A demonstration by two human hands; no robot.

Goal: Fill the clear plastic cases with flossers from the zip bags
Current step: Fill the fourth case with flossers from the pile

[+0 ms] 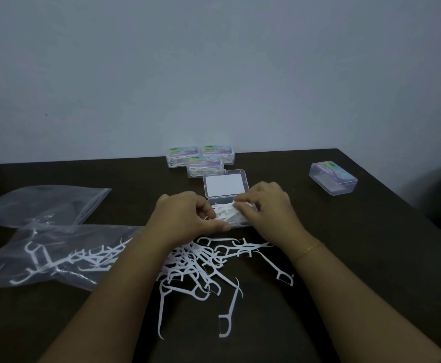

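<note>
An open clear plastic case (224,186) lies at the table's middle, its lid tipped back with a white label showing. White flossers (225,214) fill its base between my hands. My left hand (188,218) curls its fingers around the bundle from the left. From the right, my right hand (269,205) pinches flossers at the case's edge. A loose pile of flossers (203,265) spreads on the table just in front of my wrists. A zip bag (54,255) with several flossers inside lies at the left.
Three closed, filled cases (201,158) sit behind the open one near the wall. Another closed case (333,179) stands at the right. An empty-looking zip bag (44,203) lies at the far left. The dark table (358,258) ends at the right.
</note>
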